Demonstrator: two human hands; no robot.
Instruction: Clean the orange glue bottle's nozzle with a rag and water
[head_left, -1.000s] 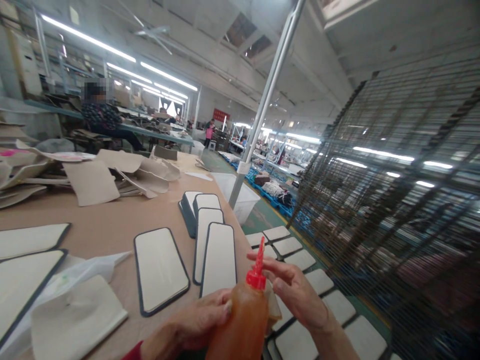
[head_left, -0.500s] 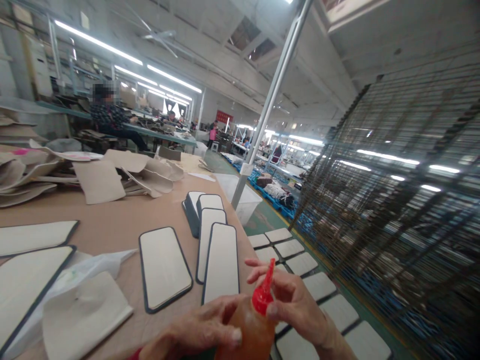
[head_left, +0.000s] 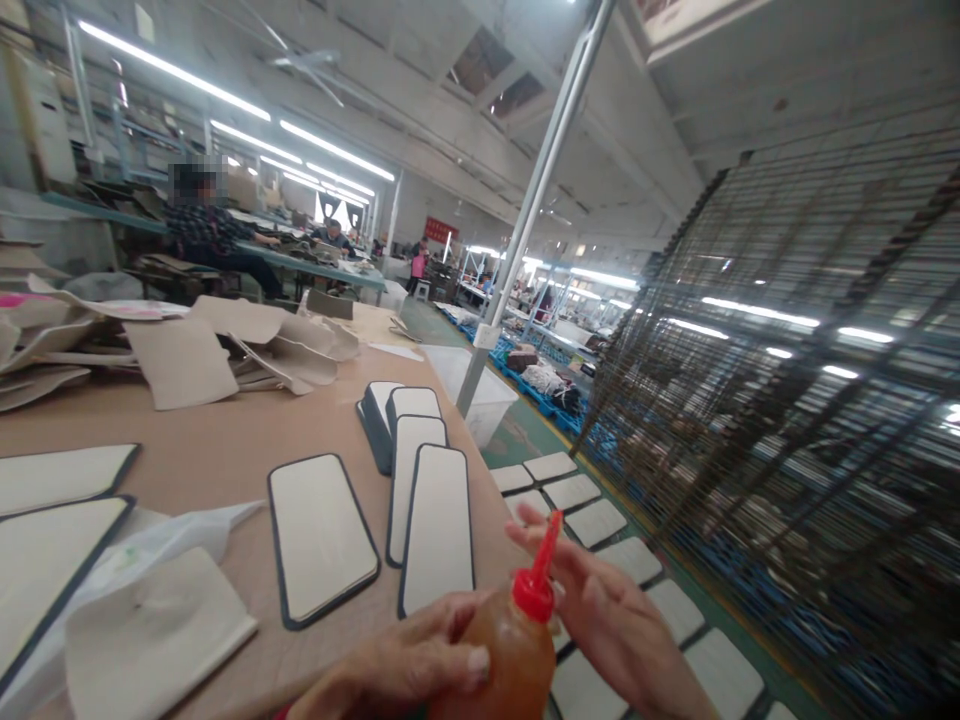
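My left hand [head_left: 397, 665] grips an amber squeeze bottle [head_left: 495, 670] with a red nozzle cap [head_left: 538, 580] at the bottom of the head view. The nozzle tilts up to the right. My right hand [head_left: 607, 615] sits just behind the cap, its fingers stretched out and touching the nozzle area. Several white rounded panels with dark edging [head_left: 321, 535] lie on the brown table [head_left: 225, 450] to the left of the bottle.
More white panels [head_left: 592, 520] lie on a low surface right of the table. Beige cut pieces [head_left: 180, 360] pile up at the back left, a white plastic bag [head_left: 150, 550] at near left. A metal pole [head_left: 525, 210] and wire racks [head_left: 787, 420] stand right. A person [head_left: 202, 230] works far behind.
The bottle has sunk lower and its nozzle has tilted to the right. My right hand has loosened from around the cap and its fingers have spread.
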